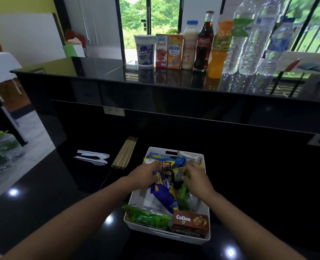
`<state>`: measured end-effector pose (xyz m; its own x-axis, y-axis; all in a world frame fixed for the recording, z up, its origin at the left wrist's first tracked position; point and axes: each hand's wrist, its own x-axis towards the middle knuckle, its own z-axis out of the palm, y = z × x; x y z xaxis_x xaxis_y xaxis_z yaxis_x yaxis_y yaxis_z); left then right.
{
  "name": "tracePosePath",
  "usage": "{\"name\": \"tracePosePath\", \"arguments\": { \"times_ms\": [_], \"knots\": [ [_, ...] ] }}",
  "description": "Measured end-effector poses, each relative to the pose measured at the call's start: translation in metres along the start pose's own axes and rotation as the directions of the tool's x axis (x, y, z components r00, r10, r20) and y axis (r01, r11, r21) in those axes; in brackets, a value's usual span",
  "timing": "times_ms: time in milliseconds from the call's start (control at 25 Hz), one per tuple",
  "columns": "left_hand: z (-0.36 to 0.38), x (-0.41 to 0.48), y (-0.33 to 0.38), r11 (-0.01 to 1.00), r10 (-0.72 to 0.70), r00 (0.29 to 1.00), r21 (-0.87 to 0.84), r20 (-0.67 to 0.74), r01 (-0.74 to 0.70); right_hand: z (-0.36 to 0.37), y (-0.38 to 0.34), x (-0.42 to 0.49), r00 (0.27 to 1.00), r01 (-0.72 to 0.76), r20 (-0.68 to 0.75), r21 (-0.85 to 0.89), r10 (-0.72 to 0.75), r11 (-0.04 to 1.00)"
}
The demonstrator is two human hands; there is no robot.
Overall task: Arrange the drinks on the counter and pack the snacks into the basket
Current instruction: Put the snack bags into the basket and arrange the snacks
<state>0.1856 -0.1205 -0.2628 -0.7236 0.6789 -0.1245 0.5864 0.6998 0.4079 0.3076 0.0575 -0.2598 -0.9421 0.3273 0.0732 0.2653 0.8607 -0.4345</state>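
Note:
A white basket (206,218) sits on the lower black worktop, filled with snack packs. My left hand (145,174) grips the top of a purple and yellow snack bag (163,194) inside it. Beside it, my right hand (196,177) pinches a green packet (184,194) in the basket's middle. At the near end lie a brown Collon box (191,222) and a green bag (148,216). On the raised counter (99,72) a row of drinks stands: a Quick cup (144,50), two juice cartons (168,50), a milk bottle (189,45), a cola bottle (204,42), an orange bottle (220,51) and water bottles (252,38).
Wooden chopsticks (125,152) and white plastic cutlery (93,157) lie left of the basket. A wall socket (114,111) sits in the counter's front panel. Large water jugs (3,145) stand on the floor at the left.

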Motion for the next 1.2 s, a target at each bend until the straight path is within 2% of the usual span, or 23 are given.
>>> {"name": "tracePosePath", "arguments": {
  "times_ms": [120,200,240,320,400,480,560,640,720,800,880,960,1040,1200],
  "knots": [
    [0.001,0.003,0.002,0.984,-0.007,1.000,-0.179,0.008,0.009,0.003,0.005,0.005,0.989,-0.023,0.150,0.070,0.012,0.997],
    [-0.001,0.002,0.001,0.955,-0.012,0.999,-0.297,0.053,0.028,0.005,0.010,0.006,0.983,-0.040,0.184,0.072,0.026,0.997],
    [-0.002,0.001,-0.001,0.957,0.027,0.996,-0.292,0.082,-0.002,0.005,0.012,0.007,0.983,-0.046,0.181,0.078,0.032,0.996],
    [-0.002,-0.001,-0.003,0.972,0.146,0.980,-0.202,0.134,-0.118,0.003,0.015,0.008,0.982,-0.016,0.186,0.052,0.006,0.998],
    [0.006,-0.003,-0.006,0.973,0.220,0.967,-0.098,0.131,-0.209,0.002,0.017,0.008,0.974,0.055,0.223,-0.061,-0.040,0.997],
    [0.014,-0.007,-0.008,0.963,0.257,0.963,0.066,0.076,-0.263,-0.001,0.020,0.008,0.971,0.082,0.235,-0.160,-0.043,0.984],
    [0.017,-0.008,-0.012,0.902,0.333,0.943,0.300,-0.027,-0.310,-0.004,0.023,0.008,0.975,0.096,0.216,-0.197,-0.052,0.976],
    [0.010,-0.005,-0.015,0.845,0.392,0.917,0.426,-0.080,-0.324,-0.007,0.024,0.009,0.986,0.086,0.158,-0.199,-0.055,0.976],
    [-0.002,-0.004,-0.018,0.878,0.344,0.939,0.363,-0.025,-0.312,-0.008,0.024,0.008,0.997,0.038,0.078,-0.207,-0.022,0.978],
    [-0.011,-0.005,-0.021,0.951,0.185,0.977,0.230,0.102,-0.204,-0.006,0.021,0.008,0.999,-0.024,0.030,-0.224,0.032,0.974],
    [-0.012,-0.006,-0.024,0.967,0.073,0.987,0.230,0.146,-0.105,-0.003,0.018,0.009,0.998,-0.060,0.007,-0.249,0.063,0.967],
    [-0.008,-0.006,-0.026,0.960,-0.006,0.993,0.280,0.120,-0.028,-0.001,0.013,0.009,0.998,-0.066,-0.007,-0.281,0.066,0.957],
    [-0.003,-0.004,-0.027,0.950,-0.002,0.999,0.313,0.051,-0.014,0.000,0.008,0.009,0.997,-0.070,-0.033,-0.301,0.063,0.951],
    [0.016,-0.003,-0.029,0.857,0.232,0.970,0.489,-0.079,-0.165,0.005,0.002,0.003,0.999,-0.046,-0.016,-0.310,0.044,0.950]
  ]
}}
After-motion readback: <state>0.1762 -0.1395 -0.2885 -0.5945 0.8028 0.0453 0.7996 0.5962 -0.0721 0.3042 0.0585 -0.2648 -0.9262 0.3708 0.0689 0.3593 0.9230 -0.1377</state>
